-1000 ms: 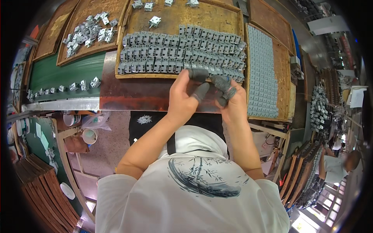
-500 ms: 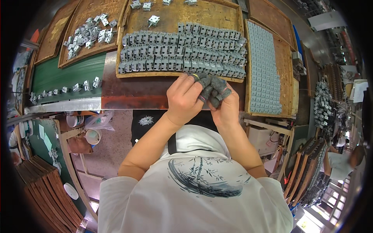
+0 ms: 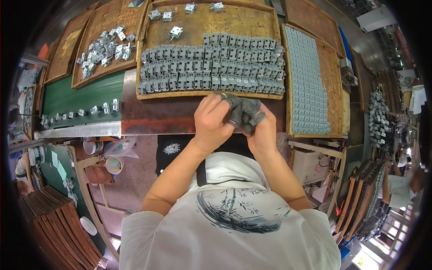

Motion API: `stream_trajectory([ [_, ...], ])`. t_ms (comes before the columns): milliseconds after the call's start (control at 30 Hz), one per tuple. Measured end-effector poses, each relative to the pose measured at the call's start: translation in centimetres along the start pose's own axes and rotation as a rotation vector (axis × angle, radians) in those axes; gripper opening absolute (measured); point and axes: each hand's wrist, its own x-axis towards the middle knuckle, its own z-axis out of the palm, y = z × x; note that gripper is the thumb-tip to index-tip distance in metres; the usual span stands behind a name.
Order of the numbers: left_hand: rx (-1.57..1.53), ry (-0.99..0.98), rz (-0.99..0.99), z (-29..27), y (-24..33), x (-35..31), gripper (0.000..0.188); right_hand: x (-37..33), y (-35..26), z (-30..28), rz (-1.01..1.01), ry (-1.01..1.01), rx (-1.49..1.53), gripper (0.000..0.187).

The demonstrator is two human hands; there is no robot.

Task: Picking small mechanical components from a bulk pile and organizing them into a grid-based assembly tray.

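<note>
My left hand (image 3: 215, 118) and my right hand (image 3: 259, 126) meet above the bench's front edge, grey coverings on several fingers. Both are closed, fingertips pressed together. Whatever lies between them is hidden by the fingers. Just beyond my hands sits a wooden tray (image 3: 189, 94) holding packed rows of small grey metal-and-plastic parts (image 3: 211, 67). A few loose silver parts (image 3: 175, 32) lie on the bare wood at its far side.
To the right, another wooden tray (image 3: 335, 96) holds a tight grid of flat grey pieces (image 3: 308, 85). At the left, a tray carries a heap of silver parts (image 3: 101, 49). More parts stand along a green belt (image 3: 67, 92). Stacked boards (image 3: 58, 220) lean at lower left.
The whole view has shifted slightly, with the bench and trays sitting a little lower in the picture. My hands stay together, fingers slightly rearranged, now just short of the tray's front rim.
</note>
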Motion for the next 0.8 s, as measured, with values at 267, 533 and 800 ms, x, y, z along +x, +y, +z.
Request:
stream_trajectory([
  [267, -0.661, -0.061, -0.818, -0.4, -0.7, -0.8, 0.007, 0.6, 0.2, -1.5, 0.119, -0.091, 0.245, 0.034],
  [533, -0.827, -0.082, -0.912, -0.4, -1.2, -0.6, 0.009, 1.1, -0.5, -3.6, -0.062, -0.136, -0.191, 0.044],
  [800, -0.963, -0.164, -0.991, -0.1, -1.5, -0.9, 0.012, 1.0, -2.0, -4.5, -0.069, -0.164, -0.481, 0.035],
])
